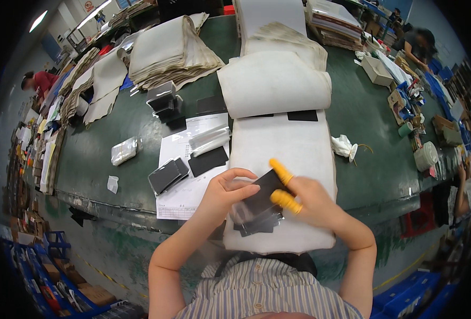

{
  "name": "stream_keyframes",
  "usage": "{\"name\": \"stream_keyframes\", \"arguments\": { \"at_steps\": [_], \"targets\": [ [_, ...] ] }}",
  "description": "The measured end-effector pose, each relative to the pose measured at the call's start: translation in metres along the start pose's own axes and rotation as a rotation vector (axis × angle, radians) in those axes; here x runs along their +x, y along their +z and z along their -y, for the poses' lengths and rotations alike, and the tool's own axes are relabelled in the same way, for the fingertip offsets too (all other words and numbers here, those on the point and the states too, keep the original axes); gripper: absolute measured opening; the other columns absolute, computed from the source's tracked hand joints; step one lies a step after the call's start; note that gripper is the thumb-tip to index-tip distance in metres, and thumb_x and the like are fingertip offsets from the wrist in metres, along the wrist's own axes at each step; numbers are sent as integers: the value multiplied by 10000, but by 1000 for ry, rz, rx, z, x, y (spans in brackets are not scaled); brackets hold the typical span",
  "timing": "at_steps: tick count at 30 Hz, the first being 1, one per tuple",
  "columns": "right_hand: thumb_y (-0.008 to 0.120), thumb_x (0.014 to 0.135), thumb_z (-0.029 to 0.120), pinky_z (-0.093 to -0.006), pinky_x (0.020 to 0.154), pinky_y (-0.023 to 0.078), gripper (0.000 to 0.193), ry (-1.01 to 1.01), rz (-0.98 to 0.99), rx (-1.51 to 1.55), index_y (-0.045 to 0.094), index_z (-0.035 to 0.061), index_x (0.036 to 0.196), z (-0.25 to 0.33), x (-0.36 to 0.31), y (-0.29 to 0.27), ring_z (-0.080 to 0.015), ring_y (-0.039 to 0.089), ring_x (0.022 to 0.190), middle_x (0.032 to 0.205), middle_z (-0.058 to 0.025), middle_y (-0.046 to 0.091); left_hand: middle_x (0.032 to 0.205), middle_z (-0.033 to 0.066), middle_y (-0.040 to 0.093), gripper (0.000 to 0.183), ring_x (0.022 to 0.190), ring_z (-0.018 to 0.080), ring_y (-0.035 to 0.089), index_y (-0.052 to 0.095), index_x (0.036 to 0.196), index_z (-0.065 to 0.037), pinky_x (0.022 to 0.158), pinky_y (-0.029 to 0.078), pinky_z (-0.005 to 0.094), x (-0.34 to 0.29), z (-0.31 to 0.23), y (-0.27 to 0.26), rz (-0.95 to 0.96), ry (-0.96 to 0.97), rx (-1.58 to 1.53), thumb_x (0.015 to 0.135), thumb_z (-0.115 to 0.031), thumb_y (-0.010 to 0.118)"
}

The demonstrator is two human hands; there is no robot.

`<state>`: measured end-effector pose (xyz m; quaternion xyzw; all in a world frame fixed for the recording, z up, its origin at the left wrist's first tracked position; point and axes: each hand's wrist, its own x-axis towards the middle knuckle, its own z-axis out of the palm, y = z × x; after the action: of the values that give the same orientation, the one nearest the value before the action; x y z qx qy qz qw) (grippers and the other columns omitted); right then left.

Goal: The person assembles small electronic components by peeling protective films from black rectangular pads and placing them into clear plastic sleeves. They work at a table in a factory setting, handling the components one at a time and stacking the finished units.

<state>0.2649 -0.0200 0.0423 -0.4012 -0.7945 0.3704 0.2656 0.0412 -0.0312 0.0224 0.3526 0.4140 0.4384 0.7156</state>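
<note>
My left hand (228, 191) pinches the left edge of a thin black rectangular sheet (264, 192) between thumb and fingers. On its other side my right hand (308, 198), with yellow finger cots on two fingers, grips the same sheet near its upper right edge. Under the hands, more black sheets (255, 227) with a glossy clear film lie on a long white paper (280, 146). To the left, a black sheet (209, 160) and a small stack of black sheets (167, 176) rest on a printed form (179, 203), beside clear plastic sleeves (210, 139).
Upright black stacks (163, 100) stand on the green table (97, 170), near a plastic-wrapped bundle (124, 151). A rolled-back white sheet (275, 85) covers the far middle. Thick paper stacks (158, 56) line the back. A white cloth pouch (344, 148) lies right; co-workers are farther off.
</note>
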Motion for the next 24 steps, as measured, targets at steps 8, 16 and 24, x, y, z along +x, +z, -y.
{"name": "stream_keyframes", "arguments": {
  "at_steps": [8, 16, 24],
  "targets": [
    [523, 944, 303, -353, 573, 473, 432, 290, 316, 264, 494, 0, 1250, 9, 18, 5, -299, 620, 604, 703, -163, 635, 980, 156, 665, 186, 823, 165, 649, 578, 1021, 2, 753, 517, 282, 5, -7, -28, -79, 208, 88, 850, -30, 643],
    [572, 900, 278, -354, 727, 477, 307, 23, -99, -324, 634, 54, 1101, -73, 98, -23, -296, 603, 813, 911, -144, 646, 1031, 169, 649, 165, 905, 205, 642, 538, 1075, 23, 839, 498, 300, 8, 29, -22, -158, 553, 22, 918, -27, 551],
    [623, 862, 313, -417, 1016, 300, 389, -234, -138, -565, 590, 93, 1181, -105, 164, -47, -292, 415, 1210, 1273, -102, 503, 821, 17, 646, 191, 826, 73, 590, 607, 1051, -1, 777, 464, 210, 11, 44, -31, 31, 293, 99, 947, -150, 551]
  ]
}}
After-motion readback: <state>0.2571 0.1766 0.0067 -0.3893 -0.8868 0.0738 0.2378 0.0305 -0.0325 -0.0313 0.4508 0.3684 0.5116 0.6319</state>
